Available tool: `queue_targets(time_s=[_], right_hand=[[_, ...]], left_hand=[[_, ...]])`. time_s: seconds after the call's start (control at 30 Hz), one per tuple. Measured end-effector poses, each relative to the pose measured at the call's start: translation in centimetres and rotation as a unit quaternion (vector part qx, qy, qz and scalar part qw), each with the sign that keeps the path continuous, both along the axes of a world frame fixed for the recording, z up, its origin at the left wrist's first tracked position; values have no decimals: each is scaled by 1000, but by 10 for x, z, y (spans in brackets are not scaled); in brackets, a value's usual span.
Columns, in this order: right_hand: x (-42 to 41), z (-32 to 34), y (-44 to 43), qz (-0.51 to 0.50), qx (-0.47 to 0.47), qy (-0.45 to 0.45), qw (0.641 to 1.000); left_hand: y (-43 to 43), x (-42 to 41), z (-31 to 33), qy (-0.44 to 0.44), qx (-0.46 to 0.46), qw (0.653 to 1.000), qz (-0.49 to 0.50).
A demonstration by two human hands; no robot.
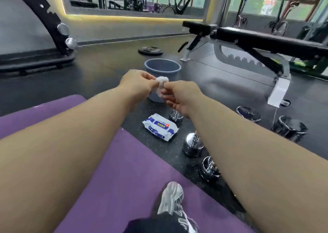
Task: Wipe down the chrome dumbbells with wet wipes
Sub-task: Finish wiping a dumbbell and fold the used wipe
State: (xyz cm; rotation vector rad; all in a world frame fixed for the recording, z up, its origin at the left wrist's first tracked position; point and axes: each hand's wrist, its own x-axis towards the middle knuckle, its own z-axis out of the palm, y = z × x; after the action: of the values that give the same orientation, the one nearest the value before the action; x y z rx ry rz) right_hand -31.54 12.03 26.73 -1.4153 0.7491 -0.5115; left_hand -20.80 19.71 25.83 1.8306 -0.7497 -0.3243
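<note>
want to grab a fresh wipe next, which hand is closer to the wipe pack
Right. The right hand is just above the wipe pack, slightly to its right; the left hand is farther up and left, in front of the bucket. Both pinch a wipe.

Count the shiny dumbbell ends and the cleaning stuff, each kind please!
Dumbbell ends showing: 5
Wipe: 1
Pack: 1
Bin: 1
Total: 8
</note>
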Motion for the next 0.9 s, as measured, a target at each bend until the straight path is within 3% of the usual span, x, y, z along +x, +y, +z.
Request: queue_targets(time_s=[0.17, 0.37, 0.57, 0.73, 0.9], right_hand=[[-16, 1, 8, 36, -8, 5, 999], [-2, -16, -50, 47, 10, 12, 999], [106, -10, -164, 94, -130, 119, 980], [192, -29, -245, 119, -124, 152, 973], [230, -53, -285, 123, -85, 120, 981]], left_hand=[[13, -22, 5, 63, 2, 998, 13], [-50, -9, -15, 76, 18, 997, 21], [-171, 90, -32, -18, -15, 995, 93], [-261, 181, -51, -25, -2, 996, 85], [-309, 221, -71, 47, -48, 994, 85]])
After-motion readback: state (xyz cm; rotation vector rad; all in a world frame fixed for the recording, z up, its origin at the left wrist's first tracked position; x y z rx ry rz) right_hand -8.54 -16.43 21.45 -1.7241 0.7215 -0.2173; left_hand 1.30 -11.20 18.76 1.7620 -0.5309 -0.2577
